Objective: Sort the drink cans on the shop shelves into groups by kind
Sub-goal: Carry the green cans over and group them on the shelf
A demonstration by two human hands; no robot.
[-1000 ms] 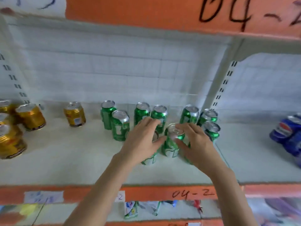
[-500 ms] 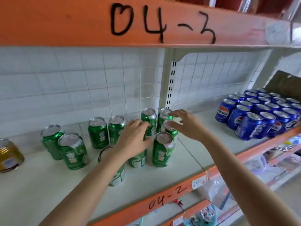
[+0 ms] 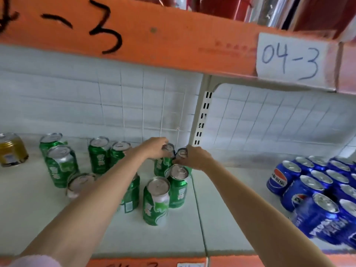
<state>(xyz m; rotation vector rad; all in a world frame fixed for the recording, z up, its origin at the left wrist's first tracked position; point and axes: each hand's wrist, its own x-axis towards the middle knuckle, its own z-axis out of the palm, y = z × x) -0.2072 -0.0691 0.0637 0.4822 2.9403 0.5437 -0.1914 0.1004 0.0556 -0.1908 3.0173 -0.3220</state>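
White tiled wall; orange shelf edge

shelf holds all | lone can far left | middle can cluster left of upright | packed cans far right

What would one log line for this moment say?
left hand: grips green can | right hand: grips neighbouring green can | blue cans: grouped right

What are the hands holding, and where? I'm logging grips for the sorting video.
Each hand grips a green can at the back of the cluster: left hand over the top of one can, right hand on the neighbouring can near its top.
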